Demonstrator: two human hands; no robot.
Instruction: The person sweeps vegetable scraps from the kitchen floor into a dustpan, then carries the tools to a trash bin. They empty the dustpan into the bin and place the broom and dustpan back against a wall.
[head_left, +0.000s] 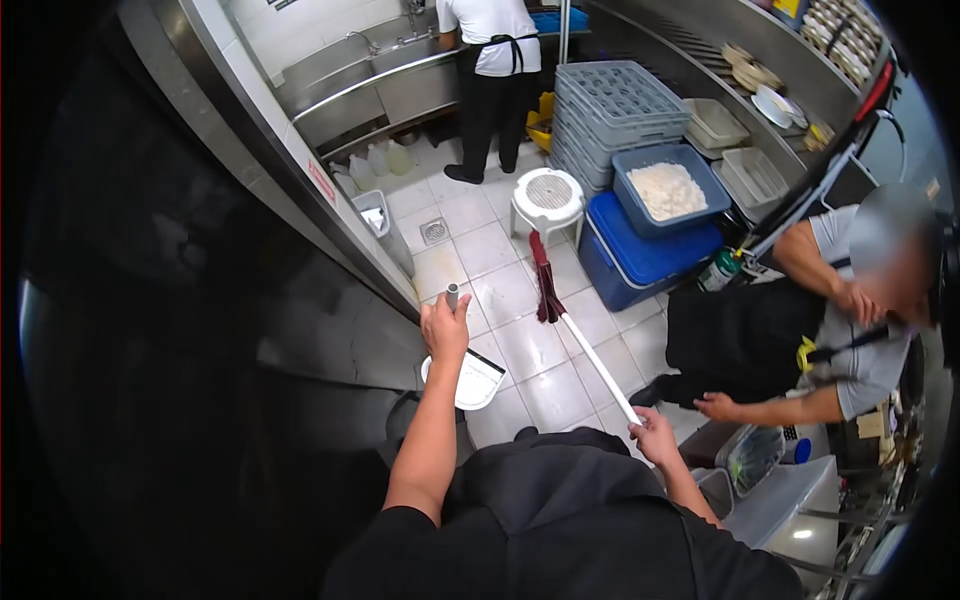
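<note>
In the head view, my left hand (445,328) is closed round the upright grey-tipped handle of a dustpan. The white pan of the dustpan (478,383), with a dark front lip, shows low over the tiles, partly behind my forearm. Further right, my right hand (655,437) grips the white stick of a broom (603,372). That stick slants away from me to a dark red broom head, which lies over the floor tiles just in front of a white stool (549,194).
A person (492,85) stands at the sink (365,75); another person (790,310) is close on my right. A blue cooler (645,250) carries a tub of white contents (668,192) beside stacked grey racks (615,110). A bin (385,225) stands by the left wall.
</note>
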